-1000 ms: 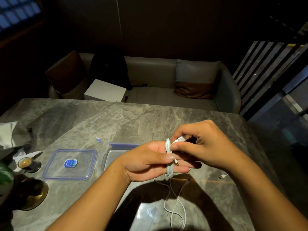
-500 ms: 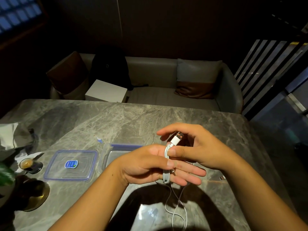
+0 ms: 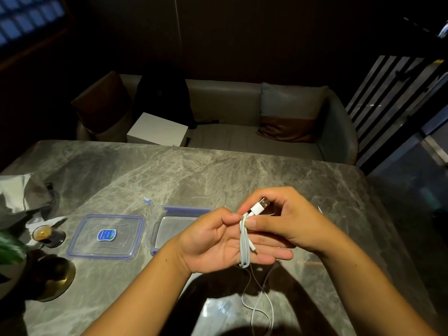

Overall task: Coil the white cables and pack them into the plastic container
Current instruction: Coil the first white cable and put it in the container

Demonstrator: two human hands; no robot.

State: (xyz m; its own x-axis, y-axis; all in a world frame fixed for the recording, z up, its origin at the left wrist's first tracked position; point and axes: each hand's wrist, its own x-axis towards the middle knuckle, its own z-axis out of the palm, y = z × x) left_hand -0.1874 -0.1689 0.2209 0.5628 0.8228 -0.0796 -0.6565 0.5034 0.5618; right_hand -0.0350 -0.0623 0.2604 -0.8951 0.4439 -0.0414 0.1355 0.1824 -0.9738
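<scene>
My left hand lies palm up above the surface. Its fingers are out straight as a former, with the white cable looped round them and the thumb pressing the loops in place. My right hand pinches the cable just under the USB plug, so the end cannot spring free. The loose tail hangs below. The plastic container sits open just beyond, its lid beside it, ready for the coil.

Left hand, right hand, pinching white cable
</scene>
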